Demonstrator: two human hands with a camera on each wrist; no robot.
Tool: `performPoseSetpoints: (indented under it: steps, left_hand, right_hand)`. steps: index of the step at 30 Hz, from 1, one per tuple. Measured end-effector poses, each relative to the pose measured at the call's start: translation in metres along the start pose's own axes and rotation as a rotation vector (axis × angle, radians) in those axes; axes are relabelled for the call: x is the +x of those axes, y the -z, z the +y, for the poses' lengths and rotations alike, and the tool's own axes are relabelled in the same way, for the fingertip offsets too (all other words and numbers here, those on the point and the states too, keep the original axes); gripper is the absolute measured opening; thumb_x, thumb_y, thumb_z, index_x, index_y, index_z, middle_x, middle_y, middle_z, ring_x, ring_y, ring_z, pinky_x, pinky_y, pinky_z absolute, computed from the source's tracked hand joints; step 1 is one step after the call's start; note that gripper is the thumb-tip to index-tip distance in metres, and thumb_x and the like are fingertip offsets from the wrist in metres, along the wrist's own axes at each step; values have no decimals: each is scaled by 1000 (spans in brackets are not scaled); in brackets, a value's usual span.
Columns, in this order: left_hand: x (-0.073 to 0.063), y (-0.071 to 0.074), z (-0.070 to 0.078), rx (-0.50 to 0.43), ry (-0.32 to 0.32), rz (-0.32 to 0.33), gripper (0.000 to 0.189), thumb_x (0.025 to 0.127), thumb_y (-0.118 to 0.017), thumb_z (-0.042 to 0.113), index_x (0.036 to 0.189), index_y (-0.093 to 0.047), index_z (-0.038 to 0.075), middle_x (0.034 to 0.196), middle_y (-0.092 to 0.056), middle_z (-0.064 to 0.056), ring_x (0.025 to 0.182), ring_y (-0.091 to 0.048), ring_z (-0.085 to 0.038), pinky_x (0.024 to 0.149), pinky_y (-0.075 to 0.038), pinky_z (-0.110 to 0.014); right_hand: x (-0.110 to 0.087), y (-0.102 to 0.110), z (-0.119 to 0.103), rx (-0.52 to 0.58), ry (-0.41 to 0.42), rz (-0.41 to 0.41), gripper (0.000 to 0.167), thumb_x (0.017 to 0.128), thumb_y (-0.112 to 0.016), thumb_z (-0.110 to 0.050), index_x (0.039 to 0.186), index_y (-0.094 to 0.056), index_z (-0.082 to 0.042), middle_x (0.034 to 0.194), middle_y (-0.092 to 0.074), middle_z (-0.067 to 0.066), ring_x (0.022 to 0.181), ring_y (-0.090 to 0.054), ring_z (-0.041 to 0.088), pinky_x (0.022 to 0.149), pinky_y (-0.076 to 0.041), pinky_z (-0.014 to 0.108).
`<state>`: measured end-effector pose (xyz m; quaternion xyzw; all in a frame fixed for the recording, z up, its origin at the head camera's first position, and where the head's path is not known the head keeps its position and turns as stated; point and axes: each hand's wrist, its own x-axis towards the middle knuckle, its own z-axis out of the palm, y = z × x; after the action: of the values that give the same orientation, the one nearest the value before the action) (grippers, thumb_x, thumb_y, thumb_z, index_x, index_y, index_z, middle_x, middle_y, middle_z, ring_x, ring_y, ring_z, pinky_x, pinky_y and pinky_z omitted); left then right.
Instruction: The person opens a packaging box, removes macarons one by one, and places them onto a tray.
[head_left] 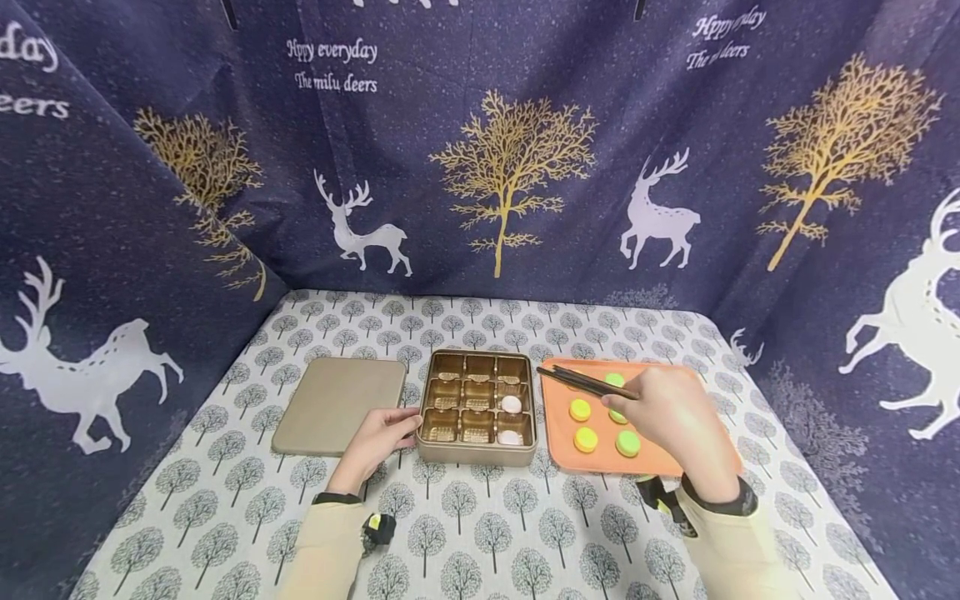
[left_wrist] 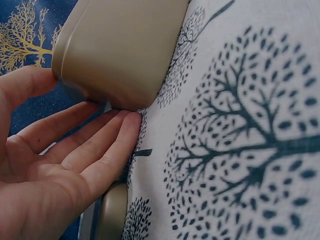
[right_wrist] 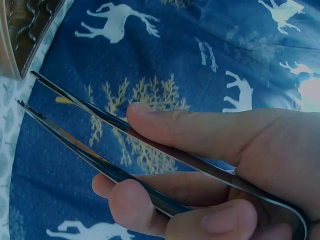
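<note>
My left hand [head_left: 384, 435] rests against the left side of a gold box [head_left: 476, 455]. In the left wrist view its thumb touches the box's rim and its straight fingers lie at the lower corner. The box has a divided gold insert; two pale round macarons [head_left: 512, 404] sit in the right column, in the middle and front compartments. My right hand [head_left: 675, 408] holds dark metal tweezers [right_wrist: 165, 149] between thumb and fingers, over an orange tray [head_left: 562, 462]. The tweezers' tips are apart, with nothing between them, pointing left towards the box.
Yellow macarons [head_left: 586, 439] and green macarons [head_left: 627, 443] lie on the tray, some partly hidden by the right hand and tweezers. A flat gold lid [head_left: 341, 404] lies left of the box. A dark blue curtain [head_left: 450, 208] hangs behind the tree-patterned tablecloth [head_left: 465, 517].
</note>
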<state>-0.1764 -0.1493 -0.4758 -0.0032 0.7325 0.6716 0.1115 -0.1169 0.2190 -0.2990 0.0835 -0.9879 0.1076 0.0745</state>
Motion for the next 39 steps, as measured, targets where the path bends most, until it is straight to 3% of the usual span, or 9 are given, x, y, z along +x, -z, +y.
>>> performPoseSetpoints:
  steps: [5, 8, 12, 15, 18, 22, 25, 31, 39]
  left_hand:
    - [0, 0, 0, 9, -1, 7, 40, 96, -56, 4, 131, -50, -16, 137, -50, -34, 119, -59, -40, 97, -57, -37]
    - [0, 0, -1, 6, -1, 7, 41, 96, -56, 4, 131, -50, -16, 136, -50, -34, 118, -60, -40, 97, -57, -37]
    - [0, 1, -1, 9, -2, 5, 41, 96, -57, 5, 131, -50, -16, 136, -50, -34, 117, -61, -40, 97, -57, -38]
    - [-1, 2, -1, 15, -4, 9, 42, 96, -57, 6, 131, -50, -15, 137, -50, -34, 116, -61, -40, 97, -57, -38]
    - [-1, 2, -1, 19, -3, 16, 42, 96, -58, 6, 131, -51, -15, 137, -50, -34, 115, -62, -40, 96, -57, -38]
    - [-1, 1, -1, 18, 4, 15, 41, 96, -58, 6, 131, -51, -15, 137, -50, -34, 116, -62, -39, 96, -58, -37]
    - [-1, 1, -1, 12, 2, 8, 41, 96, -58, 6, 131, -51, -15, 137, -50, -34, 116, -61, -40, 96, -57, -38]
    - [-1, 2, -2, 17, -7, 8, 41, 96, -57, 7, 131, -51, -14, 137, -50, -34, 116, -61, -40, 96, -57, -38]
    - [1, 0, -4, 18, 6, 29, 40, 96, -58, 6, 130, -52, -14, 135, -52, -33, 113, -63, -38, 93, -59, -36]
  right_hand:
    - [0, -5, -9, -122, 68, 106, 60, 80, -78, -41, 45, -33, -22, 42, -23, -13, 41, -28, 8, 40, -26, 25]
    - [1, -8, -15, -194, 88, 132, 61, 78, -78, -45, 46, -31, -23, 43, -24, -12, 40, -28, 8, 38, -23, 25]
    - [2, -11, -25, -158, 63, 41, 53, 81, -76, -42, 48, -40, -22, 43, -31, -11, 40, -31, 8, 37, -24, 23]
    - [5, -13, -34, -16, -11, -87, 43, 84, -74, -35, 53, -49, -19, 46, -36, -9, 42, -32, 8, 39, -26, 21]
    - [7, -16, -42, 68, -50, -146, 38, 85, -74, -31, 57, -53, -17, 48, -36, -8, 44, -31, 8, 40, -25, 19]
    - [7, -21, -49, -59, 104, -60, 46, 85, -74, -25, 55, -40, -17, 48, -26, -8, 45, -24, 7, 42, -19, 18]
    - [9, -25, -54, -106, 137, -25, 43, 84, -75, -23, 59, -41, -16, 49, -30, -7, 44, -28, 7, 41, -23, 18]
    - [16, -29, -68, -41, -14, -131, 31, 81, -76, -24, 64, -53, -12, 54, -50, 0, 46, -46, 14, 39, -34, 22]
    - [24, -31, -86, -105, 6, -91, 28, 75, -70, -10, 59, -47, -14, 54, -47, -2, 50, -47, 15, 39, -37, 26]
